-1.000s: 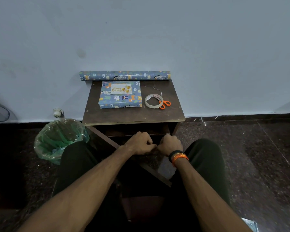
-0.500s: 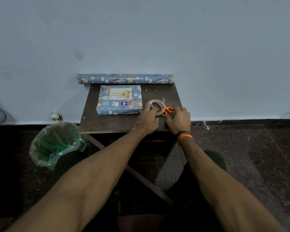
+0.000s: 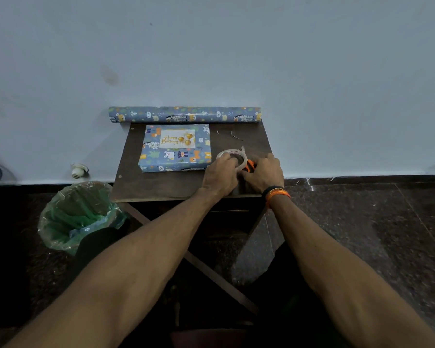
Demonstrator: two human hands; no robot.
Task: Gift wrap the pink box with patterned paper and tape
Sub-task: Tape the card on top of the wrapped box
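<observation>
Clear tape roll [image 3: 232, 159] gripped by left hand [image 3: 220, 175], right hand [image 3: 263, 173] curled over orange scissors [image 3: 250, 165]

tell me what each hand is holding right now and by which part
The left hand has its grip on the near rim of the tape roll. The right hand covers the orange scissors; whether it grips them cannot be told.

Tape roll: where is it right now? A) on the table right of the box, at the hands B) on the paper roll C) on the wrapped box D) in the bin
A: the tape roll lies on the table to the right of the wrapped box, with the left hand on its near edge and the right hand beside it, over the orange scissors.
</observation>
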